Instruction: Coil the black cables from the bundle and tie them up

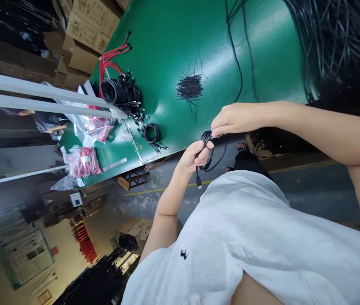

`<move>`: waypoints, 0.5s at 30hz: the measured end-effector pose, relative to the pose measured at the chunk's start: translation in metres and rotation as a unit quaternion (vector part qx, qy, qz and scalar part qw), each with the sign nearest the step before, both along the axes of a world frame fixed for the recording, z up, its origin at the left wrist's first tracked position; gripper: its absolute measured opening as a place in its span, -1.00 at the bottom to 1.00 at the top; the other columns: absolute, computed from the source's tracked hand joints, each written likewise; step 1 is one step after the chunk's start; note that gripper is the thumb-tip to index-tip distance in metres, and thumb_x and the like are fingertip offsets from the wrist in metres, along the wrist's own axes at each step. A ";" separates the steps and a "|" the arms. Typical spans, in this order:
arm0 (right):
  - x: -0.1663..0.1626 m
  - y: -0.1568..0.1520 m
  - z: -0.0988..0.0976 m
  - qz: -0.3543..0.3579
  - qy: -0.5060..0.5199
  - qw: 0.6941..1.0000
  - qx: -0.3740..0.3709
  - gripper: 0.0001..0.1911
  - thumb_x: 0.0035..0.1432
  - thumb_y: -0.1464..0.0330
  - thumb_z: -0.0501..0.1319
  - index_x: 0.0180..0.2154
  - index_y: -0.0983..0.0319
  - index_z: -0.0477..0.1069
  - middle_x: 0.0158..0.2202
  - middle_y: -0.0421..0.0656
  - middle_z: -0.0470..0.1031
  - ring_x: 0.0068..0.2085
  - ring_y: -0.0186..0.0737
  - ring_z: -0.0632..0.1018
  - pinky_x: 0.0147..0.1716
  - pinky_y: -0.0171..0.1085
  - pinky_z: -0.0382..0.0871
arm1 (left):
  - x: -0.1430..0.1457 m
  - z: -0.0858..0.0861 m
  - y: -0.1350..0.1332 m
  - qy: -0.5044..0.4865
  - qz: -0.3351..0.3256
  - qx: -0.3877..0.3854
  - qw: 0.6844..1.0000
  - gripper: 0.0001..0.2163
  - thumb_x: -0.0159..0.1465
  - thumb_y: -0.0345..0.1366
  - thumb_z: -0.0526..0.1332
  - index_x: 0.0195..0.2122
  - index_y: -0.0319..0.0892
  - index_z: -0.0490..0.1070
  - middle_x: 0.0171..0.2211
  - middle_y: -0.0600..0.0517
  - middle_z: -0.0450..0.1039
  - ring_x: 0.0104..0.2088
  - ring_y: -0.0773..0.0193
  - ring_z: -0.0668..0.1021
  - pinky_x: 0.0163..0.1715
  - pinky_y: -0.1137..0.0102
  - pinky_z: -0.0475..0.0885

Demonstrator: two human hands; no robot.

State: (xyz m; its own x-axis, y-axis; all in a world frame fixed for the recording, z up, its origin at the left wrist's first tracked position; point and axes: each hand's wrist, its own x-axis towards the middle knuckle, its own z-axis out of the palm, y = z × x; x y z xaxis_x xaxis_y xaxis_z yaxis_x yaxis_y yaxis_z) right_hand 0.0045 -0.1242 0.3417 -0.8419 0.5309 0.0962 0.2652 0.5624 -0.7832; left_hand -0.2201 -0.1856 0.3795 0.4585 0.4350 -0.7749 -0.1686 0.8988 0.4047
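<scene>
A loosely coiled black cable (210,160) is gripped near the table's front edge by my left hand (195,154), its fingers wrapped round the loops. One plug (199,182) of that cable dangles below the hand. My right hand (227,120) is closed at the upper end of the coil, fingertips pinching against the cable; whether something thin is also between them is hidden. Beyond both hands, a pile of short black twist ties (189,87) lies on the green table (167,55).
Coiled black cables (121,90) and a smaller coil (151,133) lie on the left, near red cables (111,57) and bagged red cables (84,162). A large heap of black cables (335,38) covers the right end. White metal bars (40,91) cross at left.
</scene>
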 end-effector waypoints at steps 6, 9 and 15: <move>0.007 0.011 -0.008 0.007 0.036 0.998 -0.042 -0.56 0.40 0.11 -0.04 -0.29 0.16 0.52 -0.31 -0.26 0.57 -0.29 -0.30 0.48 -0.18 -0.29 0.20 | 0.009 0.003 0.003 -0.020 0.066 -0.036 0.997 -0.57 0.49 -0.17 -0.08 -0.36 -0.25 0.47 -0.75 0.24 -0.03 -0.84 0.58 0.00 -0.83 0.66 -0.08; 0.035 0.028 -0.035 -0.023 0.007 0.999 -0.022 -0.54 0.43 0.12 -0.08 -0.20 0.19 0.51 -0.18 -0.19 0.56 -0.19 -0.31 0.46 -0.09 -0.29 0.18 | 0.009 0.008 0.001 -0.005 0.105 -0.004 0.994 -0.57 0.47 -0.08 -0.05 -0.33 -0.20 0.50 -0.77 0.27 -0.14 -0.85 0.56 -0.10 -0.84 0.63 -0.14; 0.149 0.101 -0.093 -0.265 -0.247 0.929 0.079 -0.76 0.32 0.30 0.14 -0.30 0.33 0.47 0.04 0.09 0.48 -0.01 -0.25 0.40 -0.09 -0.26 0.12 | 0.016 0.017 -0.004 -0.147 0.022 0.081 0.986 -0.78 0.27 -0.15 0.29 -0.29 -0.21 0.58 -0.83 0.31 -0.16 -0.83 0.55 -0.17 -0.85 0.60 -0.15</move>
